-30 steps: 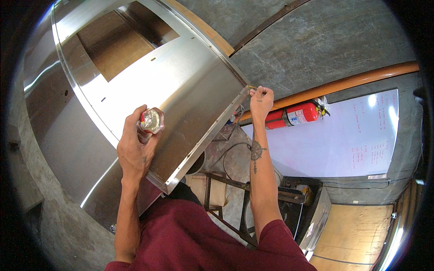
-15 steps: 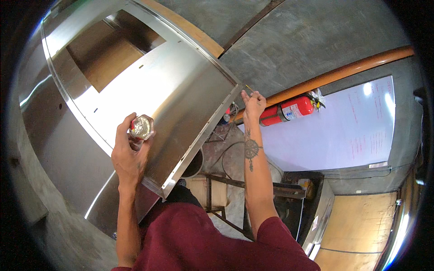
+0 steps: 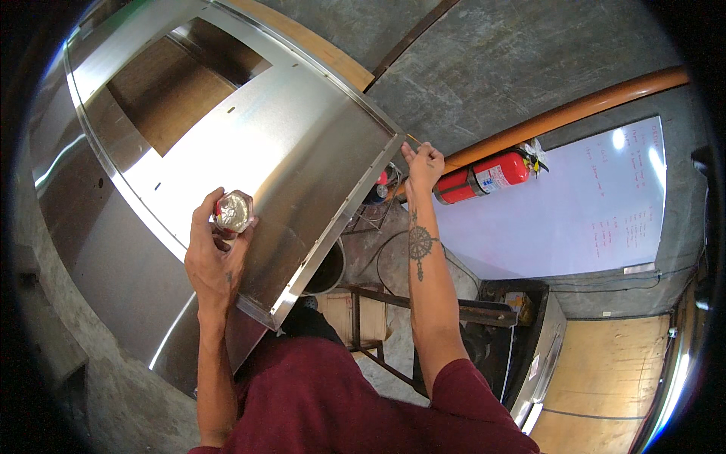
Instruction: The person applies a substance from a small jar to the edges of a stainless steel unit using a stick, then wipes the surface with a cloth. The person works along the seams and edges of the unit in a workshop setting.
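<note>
Since the steel panel (image 3: 249, 144) is a big thin sheet, I'd judge it light but floppy, slick, with sharp edges; best held at the folded rim. It lies tilted in front, upper left. Left hand (image 3: 215, 261) is wrapped around a small red tin (image 3: 233, 212), pressed on the sheet. Right hand (image 3: 423, 165), arm outstretched, pinches the panel's far corner.

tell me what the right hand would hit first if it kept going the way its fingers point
Probably the far corner of the steel panel, which the right hand already pinches. Beyond that lies the grey concrete floor; depth is unclear.
</note>
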The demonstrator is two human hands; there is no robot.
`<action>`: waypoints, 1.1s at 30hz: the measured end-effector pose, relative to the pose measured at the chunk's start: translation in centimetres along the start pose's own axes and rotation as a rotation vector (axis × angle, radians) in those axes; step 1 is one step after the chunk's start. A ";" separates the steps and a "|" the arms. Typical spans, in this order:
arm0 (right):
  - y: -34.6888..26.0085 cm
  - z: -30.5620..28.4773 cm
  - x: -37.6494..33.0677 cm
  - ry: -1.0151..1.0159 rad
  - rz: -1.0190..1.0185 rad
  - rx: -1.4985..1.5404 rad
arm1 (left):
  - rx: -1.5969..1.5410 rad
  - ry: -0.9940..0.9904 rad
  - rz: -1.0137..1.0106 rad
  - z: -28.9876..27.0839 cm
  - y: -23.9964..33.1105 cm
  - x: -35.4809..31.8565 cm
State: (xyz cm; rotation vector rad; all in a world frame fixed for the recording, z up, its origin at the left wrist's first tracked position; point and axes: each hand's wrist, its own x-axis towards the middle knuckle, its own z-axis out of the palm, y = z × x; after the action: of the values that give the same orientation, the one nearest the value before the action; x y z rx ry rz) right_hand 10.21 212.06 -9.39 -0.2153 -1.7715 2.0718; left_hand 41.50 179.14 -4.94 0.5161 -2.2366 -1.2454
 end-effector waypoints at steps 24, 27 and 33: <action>0.0 0.0 -0.1 0.004 0.012 -0.030 | 0.014 0.023 0.028 0.2 -0.3 0.0; 0.0 0.0 -0.1 0.015 0.004 -0.033 | 0.020 0.023 0.029 0.2 -0.3 0.0; 0.0 0.2 -0.1 0.026 -0.034 -0.002 | 0.016 0.027 0.035 0.4 -0.6 -0.1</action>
State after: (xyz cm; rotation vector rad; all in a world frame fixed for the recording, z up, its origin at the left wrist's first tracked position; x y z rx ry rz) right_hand 10.22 211.81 -9.41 -0.2106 -1.7501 2.0340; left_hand 41.39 179.10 -5.67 0.4949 -2.2252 -1.1964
